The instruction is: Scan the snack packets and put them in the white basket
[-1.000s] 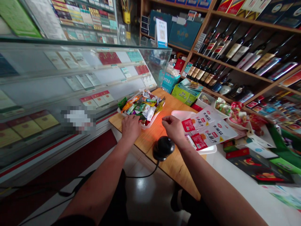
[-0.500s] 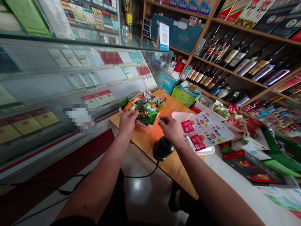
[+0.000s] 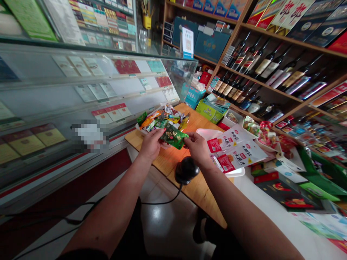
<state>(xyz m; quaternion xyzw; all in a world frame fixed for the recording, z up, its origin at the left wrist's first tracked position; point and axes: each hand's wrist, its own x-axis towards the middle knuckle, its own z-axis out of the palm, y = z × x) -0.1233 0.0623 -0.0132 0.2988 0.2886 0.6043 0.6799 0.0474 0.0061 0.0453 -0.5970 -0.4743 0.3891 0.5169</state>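
A green snack packet (image 3: pixel 173 136) with gold lettering is stretched between my two hands. My left hand (image 3: pixel 152 143) pinches its left end between thumb and finger. The right end is gripped by the closed fingers of my right hand (image 3: pixel 197 147). Just behind the packet, a white tray (image 3: pixel 138 127) holds a heap of small colourful snack packets (image 3: pixel 159 119). A black scanner-like device (image 3: pixel 187 169) with a cable stands on the wooden table (image 3: pixel 208 195) below my right hand, casting a reddish glow on the wood.
Right of my right hand, large white-and-red snack bags (image 3: pixel 230 150) lie on a white tray (image 3: pixel 238 172). A glass display case (image 3: pixel 89 90) runs along the left. Shelves of bottles (image 3: pixel 268 65) rise behind. Several boxes (image 3: pixel 282 191) sit at the right. Cables (image 3: pixel 81 220) trail at lower left.
My right hand, apart from the packet before, has moved left and closed on its right end. My left hand has shifted slightly right and turned the packet, moving it off the heap.
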